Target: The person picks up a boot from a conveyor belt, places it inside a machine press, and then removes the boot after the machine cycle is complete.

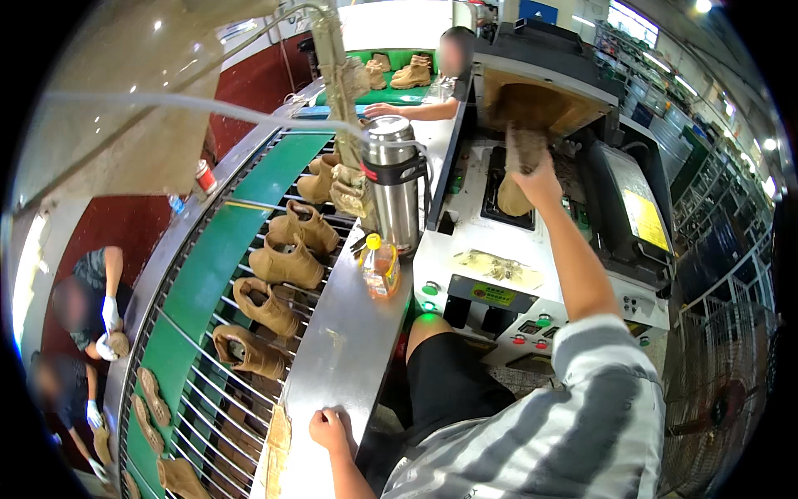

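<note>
Steel counter (332,366) bears flask (395,187), oil bottle (381,266), left hand (329,430)

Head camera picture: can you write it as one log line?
right hand: holds tan boot in the machine | left hand: rests on steel ledge | conveyor: tan boots

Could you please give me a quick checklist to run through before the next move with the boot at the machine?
1. Right hand grips the tan boot at the machine's opening: ok.
2. Left hand rests on the steel ledge, away from the machine: ok.
3. Boot seated squarely on the form: cannot tell, hidden by the hand.
4. Steel flask and oil bottle stand upright on the ledge: ok.
5. Co-worker's hand apart from the machine's opening: ok.
</note>
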Available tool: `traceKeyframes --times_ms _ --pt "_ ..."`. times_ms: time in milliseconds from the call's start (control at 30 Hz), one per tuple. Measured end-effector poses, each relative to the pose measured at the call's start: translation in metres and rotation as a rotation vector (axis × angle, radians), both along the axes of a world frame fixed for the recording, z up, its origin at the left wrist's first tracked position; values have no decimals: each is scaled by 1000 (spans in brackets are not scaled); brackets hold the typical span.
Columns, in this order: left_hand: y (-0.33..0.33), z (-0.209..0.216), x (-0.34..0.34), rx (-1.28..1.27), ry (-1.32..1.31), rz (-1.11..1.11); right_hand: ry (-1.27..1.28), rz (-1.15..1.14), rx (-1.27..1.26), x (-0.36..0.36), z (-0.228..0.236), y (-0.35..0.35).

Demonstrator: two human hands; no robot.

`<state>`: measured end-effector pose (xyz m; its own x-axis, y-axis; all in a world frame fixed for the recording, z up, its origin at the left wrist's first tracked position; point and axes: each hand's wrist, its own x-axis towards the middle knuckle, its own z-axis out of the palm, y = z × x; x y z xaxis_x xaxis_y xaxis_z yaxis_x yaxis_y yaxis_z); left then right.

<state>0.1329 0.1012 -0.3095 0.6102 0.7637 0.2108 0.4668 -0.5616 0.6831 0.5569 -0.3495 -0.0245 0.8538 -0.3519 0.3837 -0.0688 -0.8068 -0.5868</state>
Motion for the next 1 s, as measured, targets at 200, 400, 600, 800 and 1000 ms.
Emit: traceKeyframes --times_ms 200,400,600,800,1000 --pt "-5 0 7 -65 -21 8 -412 24 234 -98 -101 -35" --pt "-25 9 43 -964 -255 -93 -479 298 724 -156 -70 45" --pt "-92 117 50 -1499 -751 -734 320 1144 694 -239 -59 117" --pt "-28 77 -50 -1608 -1225 -302 669 1487 366 -229 -32 123" --pt "56 36 -145 -1277 -1359 289 606 1019 413 -207 -159 69"
